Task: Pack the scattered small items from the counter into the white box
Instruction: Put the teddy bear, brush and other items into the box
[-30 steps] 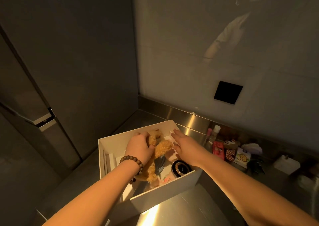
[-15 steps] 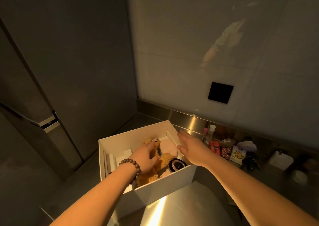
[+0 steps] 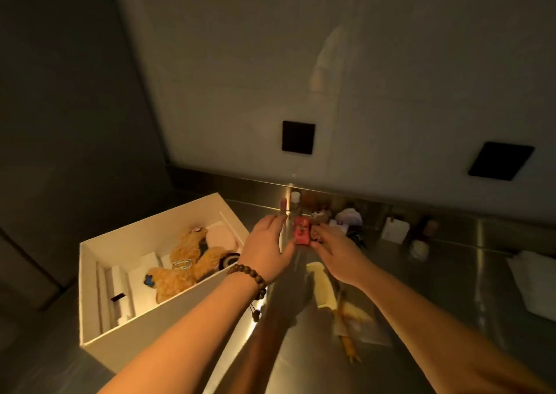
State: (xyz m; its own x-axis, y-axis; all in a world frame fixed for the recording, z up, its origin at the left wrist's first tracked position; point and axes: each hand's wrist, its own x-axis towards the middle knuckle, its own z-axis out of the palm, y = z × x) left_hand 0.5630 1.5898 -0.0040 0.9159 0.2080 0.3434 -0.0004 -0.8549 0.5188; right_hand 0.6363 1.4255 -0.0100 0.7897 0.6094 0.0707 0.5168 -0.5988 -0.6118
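The white box (image 3: pixel 144 330) stands open on the steel counter (image 3: pixel 451 276) at the left. Inside it lie a tan plush toy (image 3: pixel 186 261), a pale pink round pad (image 3: pixel 221 237) and a black round item (image 3: pixel 228 259). Both hands are out of the box, over the cluster of small items by the wall. My left hand (image 3: pixel 267 249), with a bead bracelet on its wrist, and my right hand (image 3: pixel 334 250) flank a small red item (image 3: pixel 301 234). The left thumb and the right fingertips sit at its sides, fingers spread; a firm hold is not visible.
Behind the red item stand two small bottles (image 3: pixel 293 202), a little plush figure (image 3: pixel 319 214), a pale lavender item (image 3: pixel 349 217) and a black clip (image 3: pixel 358 238). Further right are a white carton (image 3: pixel 394 229), a small white jar (image 3: pixel 419 250) and a white bag (image 3: pixel 535 285).
Both hands left the box and moved right to the items by the wall. The plush toy now lies loose in the box. The view has swung to the right.
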